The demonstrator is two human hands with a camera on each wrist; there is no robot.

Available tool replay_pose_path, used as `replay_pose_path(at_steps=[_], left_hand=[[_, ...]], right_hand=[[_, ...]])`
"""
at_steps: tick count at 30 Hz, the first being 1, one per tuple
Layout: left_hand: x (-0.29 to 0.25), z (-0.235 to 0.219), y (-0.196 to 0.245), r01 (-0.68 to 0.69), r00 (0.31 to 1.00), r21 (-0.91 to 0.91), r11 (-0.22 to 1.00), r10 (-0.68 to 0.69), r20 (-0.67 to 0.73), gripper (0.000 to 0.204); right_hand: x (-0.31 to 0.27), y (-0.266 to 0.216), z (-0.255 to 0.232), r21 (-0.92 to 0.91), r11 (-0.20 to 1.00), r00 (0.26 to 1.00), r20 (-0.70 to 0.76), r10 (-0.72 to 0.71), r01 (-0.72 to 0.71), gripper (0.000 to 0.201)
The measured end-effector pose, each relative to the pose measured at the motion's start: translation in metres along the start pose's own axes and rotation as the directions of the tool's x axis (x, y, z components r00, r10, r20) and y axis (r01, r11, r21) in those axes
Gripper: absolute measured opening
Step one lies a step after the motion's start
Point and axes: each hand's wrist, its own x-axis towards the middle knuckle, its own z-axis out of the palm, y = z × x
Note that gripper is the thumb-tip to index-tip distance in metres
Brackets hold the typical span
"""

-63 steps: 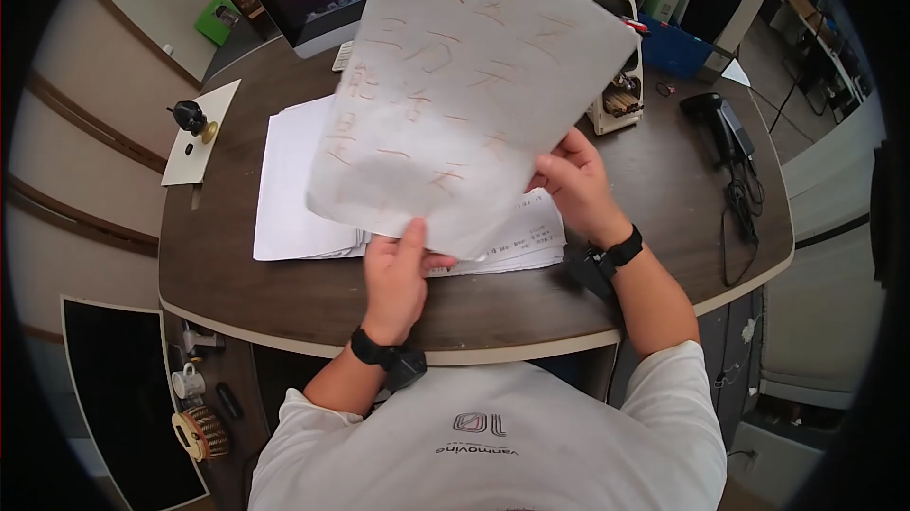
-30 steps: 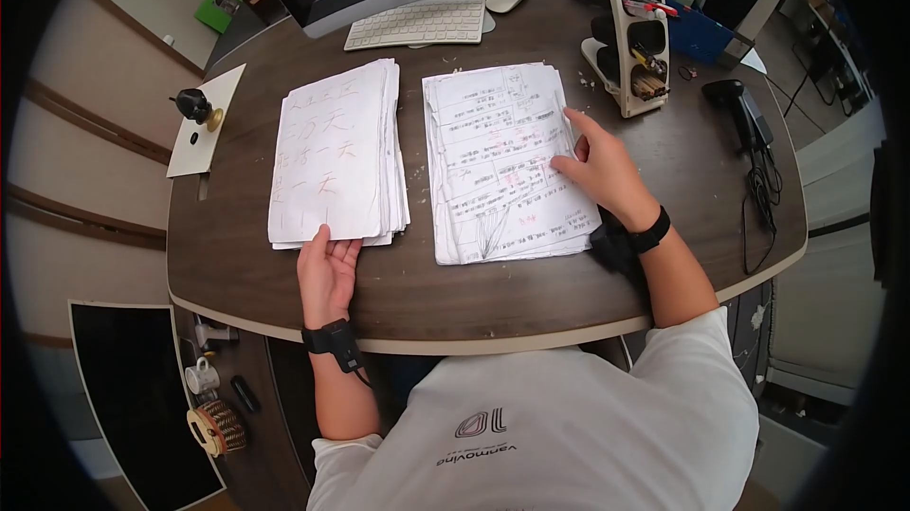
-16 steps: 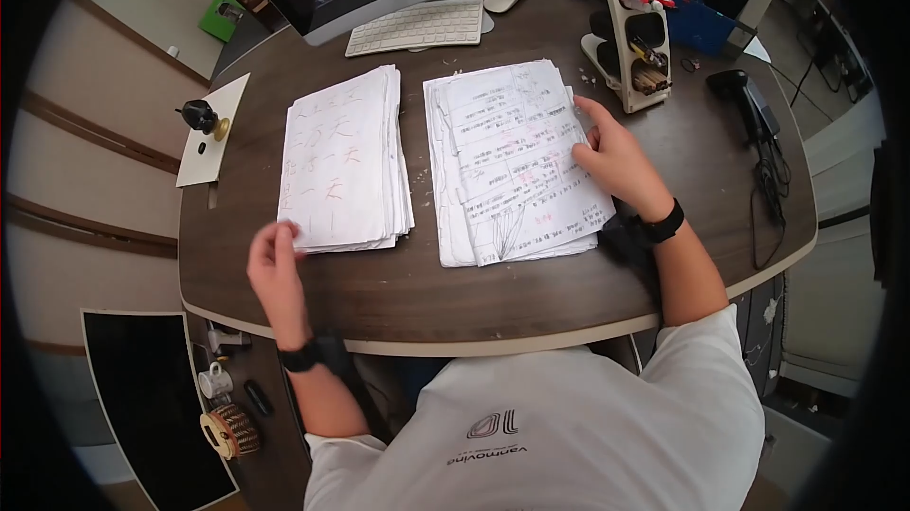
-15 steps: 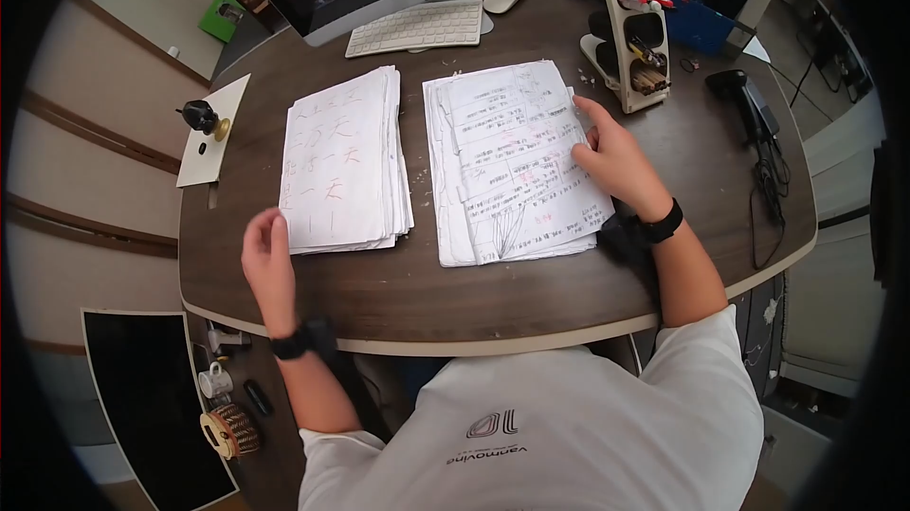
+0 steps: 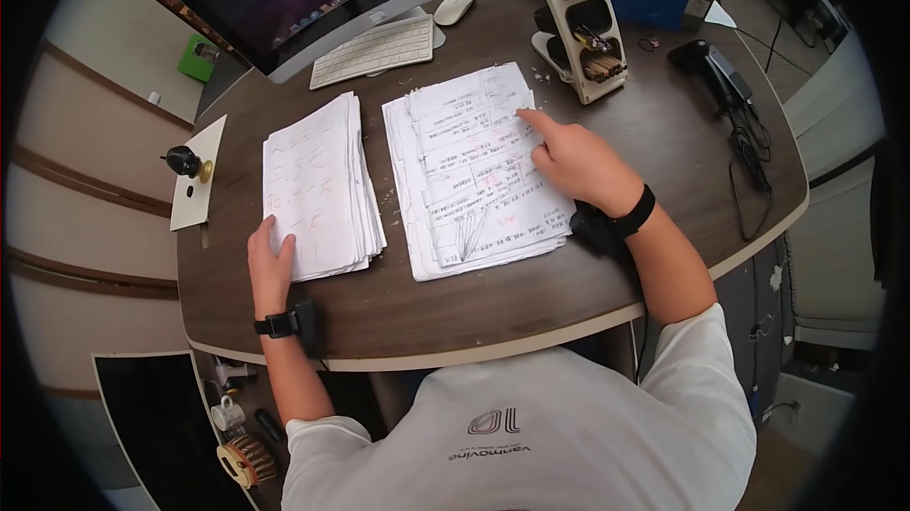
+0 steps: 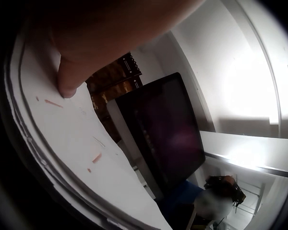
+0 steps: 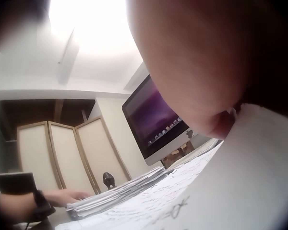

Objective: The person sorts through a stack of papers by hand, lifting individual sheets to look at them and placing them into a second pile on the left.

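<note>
Basically, written-on stack (image 5: 483, 174) sits on the tabletop (image 5: 455, 317), long axis pointing away from the person. Right hand (image 5: 583, 165) nearer, at its right edge, can't tell if pinching; left hand (image 5: 270, 264), thumb spread, touches left stack (image 5: 318, 184).

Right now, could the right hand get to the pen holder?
Probably yes: the right hand is at the edge of the written papers, and the pen holder stands just beyond, with only desk and small scraps seen between.
</note>
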Motion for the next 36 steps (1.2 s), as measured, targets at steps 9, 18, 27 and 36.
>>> replay_pose_path(at_steps=[9,18,27,36], left_hand=[[0.034,-0.008,0.006,0.218,0.973,-0.002,0.976,-0.217,0.083,0.068],[0.099,-0.016,-0.042,0.526,0.825,-0.622,0.579,-0.170,0.539,0.078],[0.087,-0.014,-0.002,0.432,0.873,-0.707,0.560,-0.064,0.483,0.093],[0.059,-0.016,-0.009,0.264,0.959,-0.652,0.711,-0.122,0.254,0.097]], right_hand=[[-0.003,0.006,0.014,-0.174,0.983,0.969,-0.231,-0.092,0.052,0.062],[0.037,-0.098,0.076,0.640,0.764,0.908,0.363,-0.210,-0.080,0.087],[0.106,-0.188,0.191,0.636,0.765,0.995,-0.074,-0.071,0.102,0.095],[0.134,-0.155,0.179,0.632,0.774,0.996,0.029,-0.079,0.043,0.095]])
